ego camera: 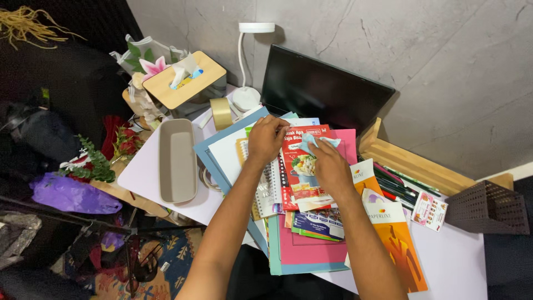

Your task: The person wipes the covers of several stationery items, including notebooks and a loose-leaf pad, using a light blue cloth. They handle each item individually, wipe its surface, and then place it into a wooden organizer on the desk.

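My left hand (266,139) presses its fingers down on the top edge of a red printed leaflet (297,180) that lies on a pile of papers. A spiral notebook (266,191) lies under my left wrist. My right hand (327,166) rests on the same leaflet and grips a crumpled pale blue wipe (315,140) against it. Below the leaflet are a pink folder (311,250), blue folders (208,153) and an orange paper package (397,239).
A beige oblong tray (176,161) lies left of the pile. A wooden-topped tissue box (186,83), tape roll (221,113), white lamp (246,94) and dark monitor (322,91) stand behind. At right are a wooden tray of pens (411,166) and a dark basket (488,208). Flowers crowd the left.
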